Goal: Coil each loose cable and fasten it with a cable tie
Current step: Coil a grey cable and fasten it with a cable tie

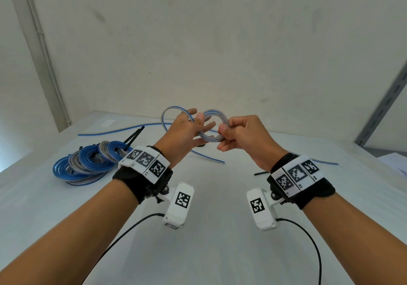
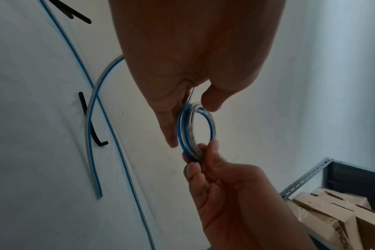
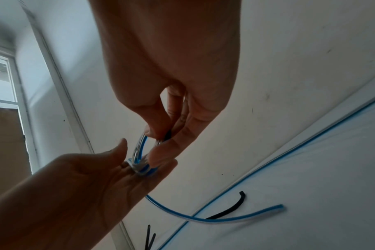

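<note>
Winding unfinished: coil (image 1: 209, 138) held above desk (image 1: 209, 196), middle-far. Left hand (image 1: 185, 130) pinches its left side, right hand (image 1: 242, 134) its right. Loose tail (image 1: 207, 158) trails onto desk. Keep loops stacked flat; wind tail in before reaching for cable ties (image 1: 134, 136).

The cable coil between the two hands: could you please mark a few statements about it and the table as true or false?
1. The left hand and the right hand both hold the coil clear of the table. True.
2. The whole cable is wound in. False: a loose tail trails onto the table.
3. The pile of coils lies on the person's left. True.
4. The cable ties on the table are white. False: they are black.
</note>
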